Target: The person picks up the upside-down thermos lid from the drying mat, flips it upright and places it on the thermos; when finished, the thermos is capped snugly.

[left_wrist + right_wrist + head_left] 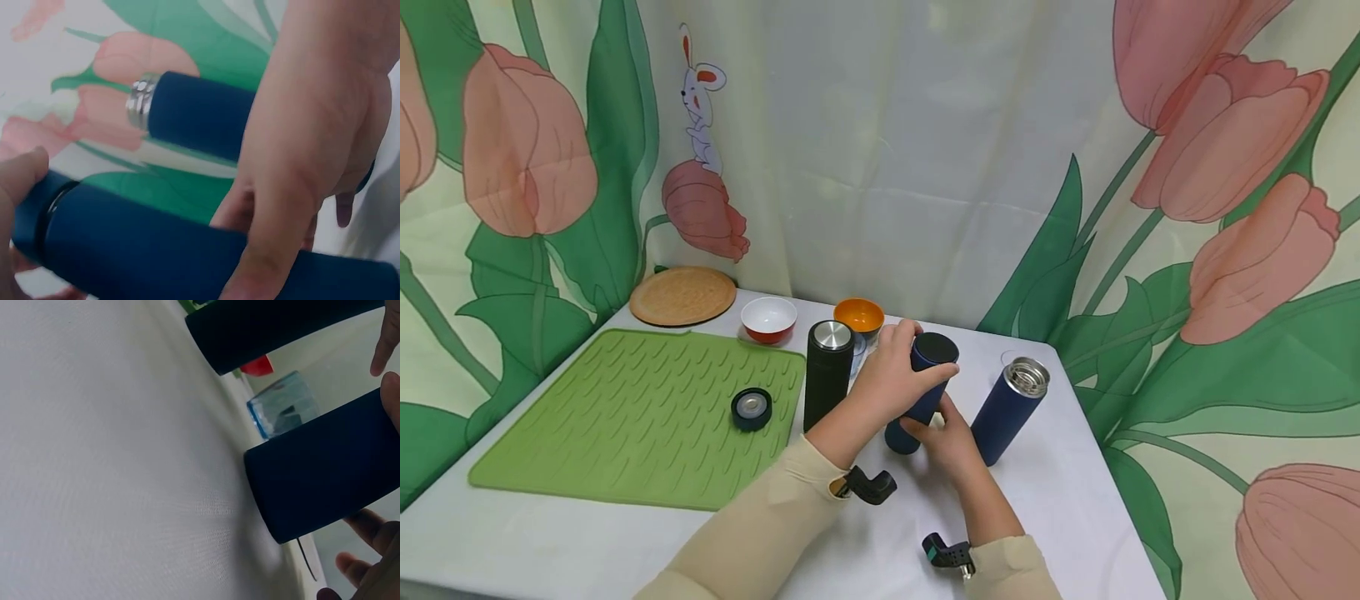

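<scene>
My left hand [887,375] grips the dark cap [936,348] of a blue thermos bottle, thumb in front and fingers behind. Lower down, my right hand [951,442] holds the body of that blue thermos bottle [150,240]. The bottle is tilted in the head view, with its base [265,500] low over the white cloth; contact there is unclear. To its right stands a second blue thermos bottle [1006,417], uncapped, its steel threaded neck showing. Left of my hands is a black thermos bottle [827,371] with a silver-topped lid, partly behind my left arm.
A loose black lid [751,409] lies on the green ridged mat [625,417]. Along the back are a round wooden board [682,296], a red-and-white bowl [769,318] and an orange bowl [859,316]. A clear blue-rimmed cup [284,406] stands behind the bottles. A tulip-print curtain [880,167] hangs behind the table.
</scene>
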A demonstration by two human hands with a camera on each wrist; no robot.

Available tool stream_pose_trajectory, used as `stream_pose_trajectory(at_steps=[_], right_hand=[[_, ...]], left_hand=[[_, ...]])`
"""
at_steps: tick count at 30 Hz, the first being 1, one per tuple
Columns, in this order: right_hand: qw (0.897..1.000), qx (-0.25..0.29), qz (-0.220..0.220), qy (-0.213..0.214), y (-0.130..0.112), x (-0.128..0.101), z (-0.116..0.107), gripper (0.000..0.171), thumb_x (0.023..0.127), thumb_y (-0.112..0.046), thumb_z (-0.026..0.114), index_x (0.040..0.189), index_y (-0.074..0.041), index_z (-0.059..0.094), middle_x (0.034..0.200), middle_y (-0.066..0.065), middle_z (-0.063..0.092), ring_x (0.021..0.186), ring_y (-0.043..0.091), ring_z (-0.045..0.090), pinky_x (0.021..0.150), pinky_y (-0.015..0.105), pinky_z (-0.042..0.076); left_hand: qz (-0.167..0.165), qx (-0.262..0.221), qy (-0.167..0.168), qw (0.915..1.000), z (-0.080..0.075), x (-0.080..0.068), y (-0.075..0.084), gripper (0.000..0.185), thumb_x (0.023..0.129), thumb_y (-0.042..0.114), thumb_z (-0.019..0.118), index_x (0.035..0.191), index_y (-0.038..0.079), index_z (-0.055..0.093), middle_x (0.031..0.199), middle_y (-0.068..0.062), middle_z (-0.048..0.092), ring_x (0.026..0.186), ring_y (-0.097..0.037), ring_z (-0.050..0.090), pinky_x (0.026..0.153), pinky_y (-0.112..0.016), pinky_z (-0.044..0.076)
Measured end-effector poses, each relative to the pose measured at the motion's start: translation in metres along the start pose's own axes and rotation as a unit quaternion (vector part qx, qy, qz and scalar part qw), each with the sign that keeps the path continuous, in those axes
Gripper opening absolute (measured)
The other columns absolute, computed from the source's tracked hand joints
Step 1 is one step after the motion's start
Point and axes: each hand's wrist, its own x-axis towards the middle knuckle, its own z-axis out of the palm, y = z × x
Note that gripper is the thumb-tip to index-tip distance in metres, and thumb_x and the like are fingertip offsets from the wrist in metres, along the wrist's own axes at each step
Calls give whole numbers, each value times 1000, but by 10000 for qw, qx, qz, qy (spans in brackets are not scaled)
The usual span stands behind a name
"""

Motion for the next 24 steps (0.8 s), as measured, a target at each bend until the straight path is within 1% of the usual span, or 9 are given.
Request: stream_pose_trajectory(at_steps=[3, 6, 9, 12, 14, 17, 20, 22, 24], right_hand=[[10000, 31, -35, 1, 0, -2, -1, 76, 87, -54, 85, 153, -41, 50, 152, 9, 59, 154, 40, 42, 124, 73, 25], [10000, 84, -36, -15, -1, -3, -1, 77, 87, -53, 84, 154, -41, 49, 153, 9, 59, 155, 40, 41, 124, 73, 25], [10000, 97, -2, -23, 0, -3, 0, 77, 87, -54, 84, 154, -41, 48, 154, 9, 58, 155, 40, 41, 124, 73, 26], [9999, 101, 29, -28, 1, -2, 0, 77, 87, -54, 84, 154, -40, 49, 155, 9, 57, 155, 40, 40, 124, 72, 25], [10000, 90, 32, -20, 1, -3, 0, 76, 87, -54, 84, 153, -40, 50, 155, 9, 57, 156, 40, 40, 125, 72, 24], [10000, 62, 19, 23, 1, -3, -1, 75, 87, -53, 84, 152, -38, 51, 154, 9, 58, 156, 39, 40, 125, 71, 24], [10000, 37, -1, 20, 1, -4, 0, 75, 87, -54, 84, 152, -38, 51, 153, 9, 58, 156, 39, 40, 125, 71, 25], [10000, 27, -1, 15, 0, -3, 0, 75, 87, -53, 84, 152, -39, 50, 154, 8, 58, 156, 39, 39, 125, 72, 25], [10000, 59, 12, 18, 0, -3, 0, 75, 87, -52, 84, 153, -41, 49, 155, 8, 57, 157, 40, 38, 124, 73, 25]], left_hand=[[202, -211, -355, 9989, -7, 1, -6, 75, 93, 66, 70, 154, 29, 49, 155, -10, 46, 119, -31, 64, 97, -52, 58], [311, -351, -572, 9973, -11, 1, -9, 70, 96, 61, 67, 158, 33, 48, 158, -10, 46, 121, -30, 64, 100, -54, 57], [308, -277, -502, 9979, -10, 1, -8, 75, 94, 62, 68, 159, 32, 45, 158, -10, 47, 124, -30, 64, 101, -54, 58], [120, -224, -171, 9995, -3, 0, -2, 87, 87, 68, 73, 156, 23, 44, 153, -9, 50, 125, -29, 63, 100, -51, 58], [-36, -151, 47, 9999, 3, 0, 3, 93, 82, 73, 77, 150, 19, 43, 146, -7, 51, 117, -28, 64, 94, -47, 59], [-192, 27, 231, 9995, 8, -1, 7, 92, 80, 75, 79, 139, 15, 41, 134, -7, 51, 97, -27, 64, 82, -40, 59], [-168, 176, 183, 9995, 8, -1, 6, 86, 84, 72, 77, 139, 18, 41, 133, -7, 51, 92, -27, 64, 78, -39, 59], [-46, 95, 36, 9999, 3, -1, 3, 81, 87, 68, 76, 143, 20, 42, 139, -7, 51, 99, -28, 64, 84, -42, 59], [128, -87, -213, 9997, -3, 1, -1, 75, 92, 63, 74, 148, 23, 44, 147, -9, 48, 109, -30, 64, 92, -47, 59]])
